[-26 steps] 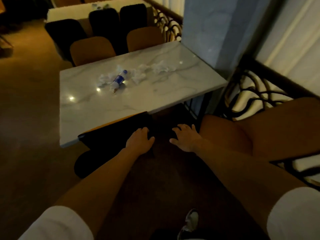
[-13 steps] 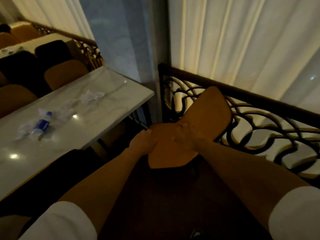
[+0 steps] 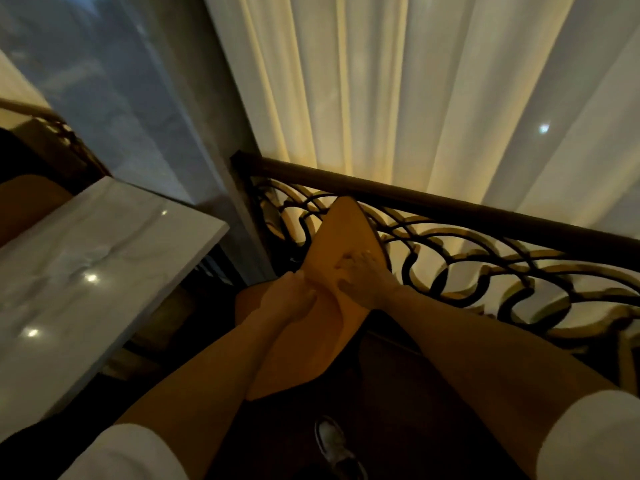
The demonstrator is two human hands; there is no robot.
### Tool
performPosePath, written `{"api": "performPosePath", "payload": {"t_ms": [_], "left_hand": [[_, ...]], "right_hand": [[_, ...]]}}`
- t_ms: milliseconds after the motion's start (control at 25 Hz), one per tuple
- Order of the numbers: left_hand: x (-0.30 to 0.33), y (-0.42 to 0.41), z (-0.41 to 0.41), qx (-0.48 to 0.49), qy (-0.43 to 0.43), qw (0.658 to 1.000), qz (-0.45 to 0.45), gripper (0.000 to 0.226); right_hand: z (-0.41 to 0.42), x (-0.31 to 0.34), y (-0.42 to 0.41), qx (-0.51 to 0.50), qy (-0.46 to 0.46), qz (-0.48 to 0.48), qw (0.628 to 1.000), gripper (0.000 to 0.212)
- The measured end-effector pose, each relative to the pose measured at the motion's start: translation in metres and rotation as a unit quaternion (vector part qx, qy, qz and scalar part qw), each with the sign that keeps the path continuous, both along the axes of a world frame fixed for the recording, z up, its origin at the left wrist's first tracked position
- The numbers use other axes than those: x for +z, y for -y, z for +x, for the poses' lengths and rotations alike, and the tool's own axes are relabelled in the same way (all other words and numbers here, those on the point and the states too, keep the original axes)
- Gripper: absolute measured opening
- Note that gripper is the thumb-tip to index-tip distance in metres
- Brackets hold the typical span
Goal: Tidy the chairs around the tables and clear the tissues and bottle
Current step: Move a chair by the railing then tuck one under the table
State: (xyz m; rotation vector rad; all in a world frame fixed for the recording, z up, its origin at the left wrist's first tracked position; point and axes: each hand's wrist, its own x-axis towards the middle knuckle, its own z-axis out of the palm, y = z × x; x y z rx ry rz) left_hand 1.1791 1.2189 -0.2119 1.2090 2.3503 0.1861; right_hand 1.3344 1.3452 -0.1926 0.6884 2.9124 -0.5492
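An orange-brown chair (image 3: 341,233) stands close to the ornate railing, seen edge-on with its backrest pointing up. My left hand (image 3: 289,299) grips the near edge of the backrest, fingers curled round it. My right hand (image 3: 362,277) lies on the backrest's other face with fingers spread, thumb wrapped to the front. The white marble table (image 3: 86,271) fills the left side; only a bare corner shows. The tissues and the bottle are out of view.
A dark metal railing (image 3: 450,251) with scrollwork runs behind the chair, with pale curtains (image 3: 398,98) beyond it. A grey pillar (image 3: 138,109) rises at the table's far corner. Another brown chair (image 3: 24,202) shows at far left. My shoe (image 3: 334,445) is on the dark floor.
My view swung right, away from the table with the bottle and tissues. Both hands moved from the black chair to the orange-brown chair and took hold of its backrest, which has turned edge-on.
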Motion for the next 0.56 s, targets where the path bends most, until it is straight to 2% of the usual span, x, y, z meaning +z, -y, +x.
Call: {"api": "performPosePath", "payload": {"t_ms": [200,360,480,560], "left_hand": [[-0.016,-0.078,-0.033,0.006,0.036,0.998,0.041,0.014],[-0.014,-0.126,-0.068,0.019,0.073,0.996,0.054,0.019],[-0.019,-0.148,-0.091,0.044,0.079,0.994,0.067,0.011],[-0.029,-0.162,-0.103,0.065,0.076,0.993,0.061,0.02]], "right_hand": [[-0.036,-0.009,-0.059,-0.009,0.018,0.008,1.0,0.046],[-0.076,-0.009,-0.101,0.005,0.072,0.019,0.997,0.046],[-0.107,-0.013,-0.125,0.032,0.074,0.018,0.997,0.046],[-0.125,-0.019,-0.142,0.065,0.074,0.024,0.995,0.045]]}}
